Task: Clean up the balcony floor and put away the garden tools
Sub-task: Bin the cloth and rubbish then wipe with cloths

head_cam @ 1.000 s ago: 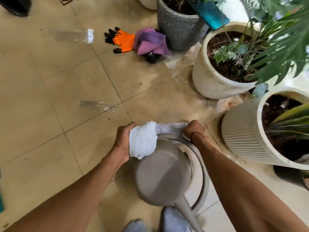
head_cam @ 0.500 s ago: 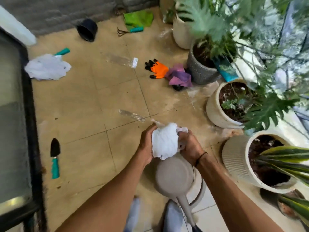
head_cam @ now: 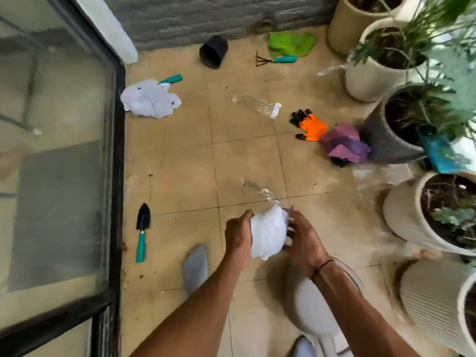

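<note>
Both hands hold a crumpled white cloth (head_cam: 268, 233) above the tiled floor: my left hand (head_cam: 238, 234) grips its left side, my right hand (head_cam: 302, 238) cups its right side. A grey watering can (head_cam: 311, 310) hangs below my right forearm, its handle looped over the arm. A black trowel with a teal handle (head_cam: 141, 231) lies by the glass door. A small hand rake (head_cam: 277, 59) lies at the back beside a green cloth (head_cam: 291, 43). Orange-and-black gloves (head_cam: 310, 126) and a purple cloth (head_cam: 346, 146) lie next to a dark pot.
A glass door with a black frame (head_cam: 117, 155) runs along the left. Another white cloth (head_cam: 150, 100) covers a teal-handled tool. A tipped black pot (head_cam: 213, 51), two clear plastic wrappers (head_cam: 260, 104) and several planted pots (head_cam: 412, 222) on the right crowd the floor.
The view has risen and pulled back, showing far more floor. The cloth came off the watering can, and both hands now bunch it in the air.
</note>
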